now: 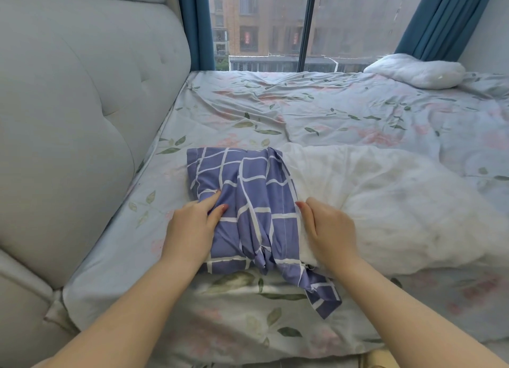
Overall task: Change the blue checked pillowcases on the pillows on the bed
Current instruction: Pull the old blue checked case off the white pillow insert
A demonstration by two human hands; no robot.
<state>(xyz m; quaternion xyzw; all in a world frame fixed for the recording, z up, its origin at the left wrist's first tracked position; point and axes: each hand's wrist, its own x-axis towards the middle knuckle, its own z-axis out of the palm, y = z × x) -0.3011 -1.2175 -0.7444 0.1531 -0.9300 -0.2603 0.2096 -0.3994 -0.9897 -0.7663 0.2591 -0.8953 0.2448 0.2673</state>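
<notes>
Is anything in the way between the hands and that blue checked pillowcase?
Nothing visible. The left hand holds the bunched pillowcase; the right hand touches its edge on the white pillow.

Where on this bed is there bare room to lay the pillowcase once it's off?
Free: the floral sheet between the near pillow and the window, left of the far pillow; also the strip along the headboard. Crowded: the near edge, where left hand, right hand and blue checked pillowcase meet.
</notes>
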